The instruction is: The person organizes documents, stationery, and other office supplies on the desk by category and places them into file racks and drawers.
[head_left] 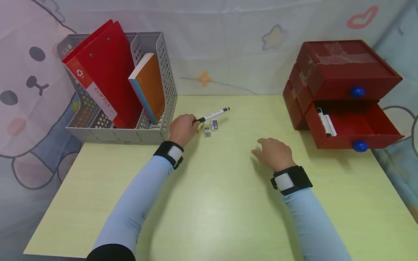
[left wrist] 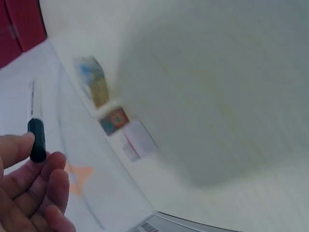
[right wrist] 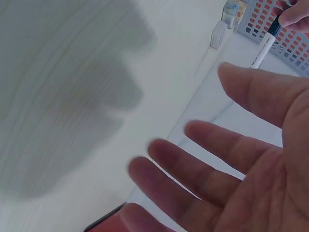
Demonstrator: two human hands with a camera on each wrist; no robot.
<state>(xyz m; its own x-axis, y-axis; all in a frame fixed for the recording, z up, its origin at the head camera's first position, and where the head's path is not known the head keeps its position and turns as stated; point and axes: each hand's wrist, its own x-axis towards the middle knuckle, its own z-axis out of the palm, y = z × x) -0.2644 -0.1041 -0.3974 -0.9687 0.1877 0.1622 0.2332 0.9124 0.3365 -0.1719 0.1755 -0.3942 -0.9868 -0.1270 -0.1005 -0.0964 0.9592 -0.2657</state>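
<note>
My left hand pinches a white marker by its black-capped end, between thumb and fingers. In the left wrist view the black cap sticks up from the fingertips. Held above the table, the marker points away to the right. Just below it lie a small boxed eraser, a second small block and a yellowish item partly behind the hand. My right hand hovers over the table's right half, holding nothing; in the right wrist view its fingers are spread and relaxed.
At the left back stands a grey basket with a red clip file and several books. A dark red drawer box stands at the right; its lower drawer is pulled out, with white markers inside.
</note>
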